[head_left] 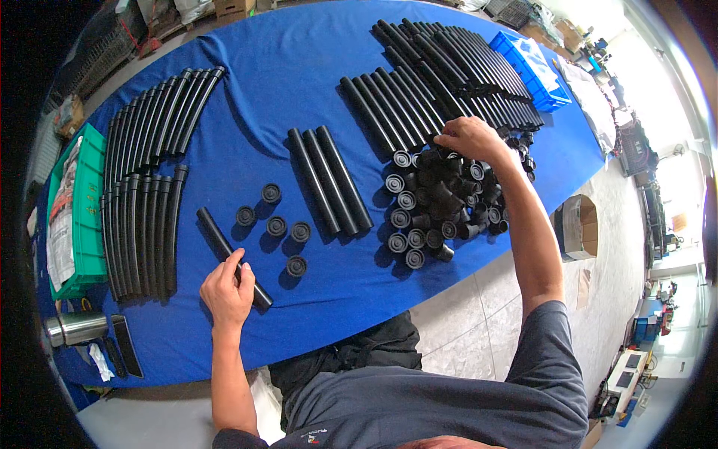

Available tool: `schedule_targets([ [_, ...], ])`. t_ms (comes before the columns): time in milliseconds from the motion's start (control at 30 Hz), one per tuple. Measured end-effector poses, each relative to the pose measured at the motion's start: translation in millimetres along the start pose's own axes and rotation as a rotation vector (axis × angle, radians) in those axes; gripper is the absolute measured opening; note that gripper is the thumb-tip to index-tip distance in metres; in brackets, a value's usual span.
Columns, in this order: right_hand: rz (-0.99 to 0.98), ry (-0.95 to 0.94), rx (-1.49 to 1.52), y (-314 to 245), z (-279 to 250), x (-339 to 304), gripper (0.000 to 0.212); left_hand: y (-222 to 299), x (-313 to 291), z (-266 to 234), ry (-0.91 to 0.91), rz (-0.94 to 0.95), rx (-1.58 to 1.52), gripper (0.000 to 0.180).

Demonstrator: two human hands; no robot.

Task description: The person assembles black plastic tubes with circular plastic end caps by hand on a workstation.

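My left hand (228,291) is closed round a short black tube (217,236) that lies slanted on the blue cloth near the front edge. Just right of that tube stand several loose black ringed end caps (277,226). My right hand (471,139) reaches out to the far side of a heap of black end caps (441,200), by the near ends of a row of tubes (383,112). Its fingers are bent together; whatever they hold, if anything, is hidden. Between my hands lie three parallel black tubes (329,179).
On the left, two rows of capped tubes (142,232) lie beside a green crate (91,224). A steel cup (78,328) and a dark flat object (126,346) are at the front left. More tubes (464,60) and a blue crate (550,97) fill the far right.
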State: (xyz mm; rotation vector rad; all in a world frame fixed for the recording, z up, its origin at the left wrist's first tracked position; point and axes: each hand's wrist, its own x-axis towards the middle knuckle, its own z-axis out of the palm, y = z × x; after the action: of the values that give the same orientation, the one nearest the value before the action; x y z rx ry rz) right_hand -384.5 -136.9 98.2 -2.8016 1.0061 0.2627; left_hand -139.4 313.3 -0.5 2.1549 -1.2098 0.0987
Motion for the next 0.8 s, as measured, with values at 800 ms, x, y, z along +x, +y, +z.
schedule_targets([
  [800,-0.263,-0.12,-0.308,-53,-19,-19,0.026,1,-1,-1,-0.007,-0.031,-0.004,0.023],
])
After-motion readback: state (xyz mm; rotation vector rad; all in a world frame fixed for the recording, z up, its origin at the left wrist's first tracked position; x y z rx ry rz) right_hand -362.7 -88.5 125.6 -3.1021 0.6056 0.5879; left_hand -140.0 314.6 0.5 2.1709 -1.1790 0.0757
